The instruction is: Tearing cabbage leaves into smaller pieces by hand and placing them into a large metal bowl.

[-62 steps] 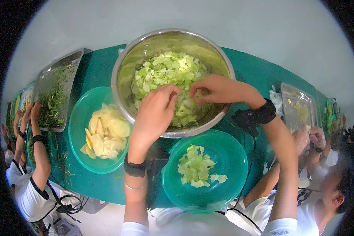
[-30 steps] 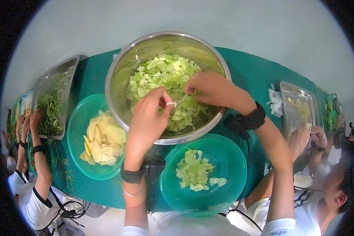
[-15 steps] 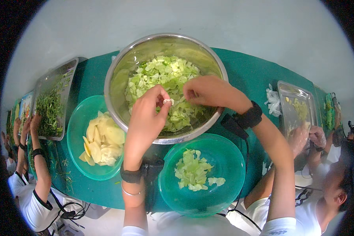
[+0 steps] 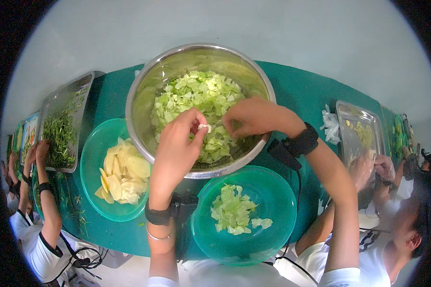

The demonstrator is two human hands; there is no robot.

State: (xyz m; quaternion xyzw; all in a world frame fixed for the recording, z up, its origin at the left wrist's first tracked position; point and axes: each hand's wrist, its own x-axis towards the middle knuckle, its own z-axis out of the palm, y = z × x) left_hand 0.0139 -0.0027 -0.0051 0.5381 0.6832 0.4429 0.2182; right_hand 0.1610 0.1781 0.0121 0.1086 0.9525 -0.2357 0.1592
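A large steel bowl (image 4: 141, 143) holds many torn pale green cabbage pieces (image 4: 196, 93). Over its near part my left hand (image 4: 177, 143) pinches a small whitish cabbage piece (image 4: 204, 127) between thumb and fingertips. My right hand (image 4: 258, 117) hovers at the bowl's right side, its fingers curled down and closed above the leaves; whatever they hold is hidden and slightly blurred. Closest to me, a green plastic basin (image 4: 273, 239) contains a small heap of cabbage leaves (image 4: 232, 210). Both wrists wear black straps.
Left of the bowl, another green basin (image 4: 93, 191) carries pale yellow slices (image 4: 122, 172). A steel tray (image 4: 84, 115) of chopped greens lies farther left, near a co-worker's hands. At right are a crumpled plastic bag (image 4: 330, 124), a second tray (image 4: 380, 138) and a co-worker's gloved hands (image 4: 384, 167).
My right hand's fingers have shifted slightly over the leaves. My left hand keeps its pinch on the small piece. The whole view has tilted a little.
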